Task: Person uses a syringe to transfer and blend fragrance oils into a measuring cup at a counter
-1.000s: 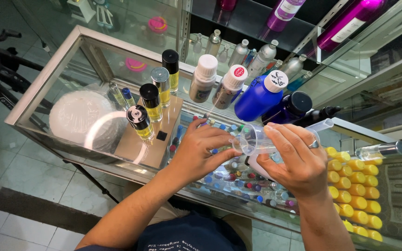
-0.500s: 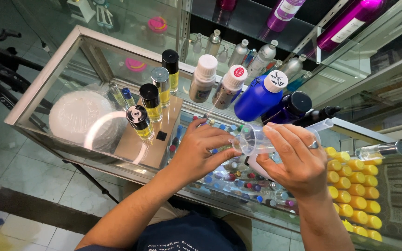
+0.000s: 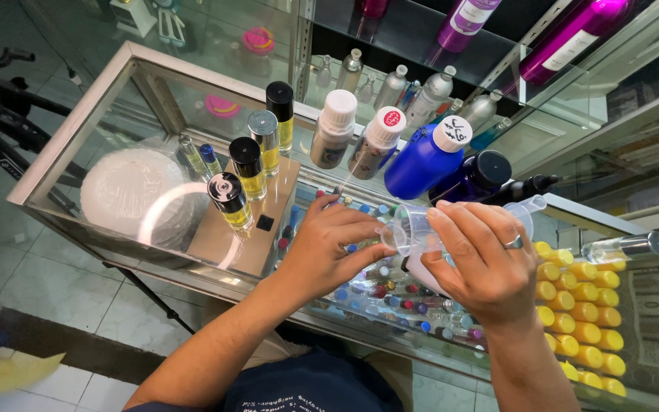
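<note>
Clear plastic measuring cup (image 3: 419,227) sits tipped on its side between your hands, above the glass counter (image 3: 154,84). Your right hand (image 3: 482,263) grasps its body, and your left hand (image 3: 326,248) pinches something small at its mouth, too hidden to name. You seem mid-pour; steady alignment at the lip comes next. Just beyond stand a blue bottle (image 3: 421,160) and white-capped bottles (image 3: 333,126); yellow-capped vials (image 3: 585,313) fill the right.
</note>
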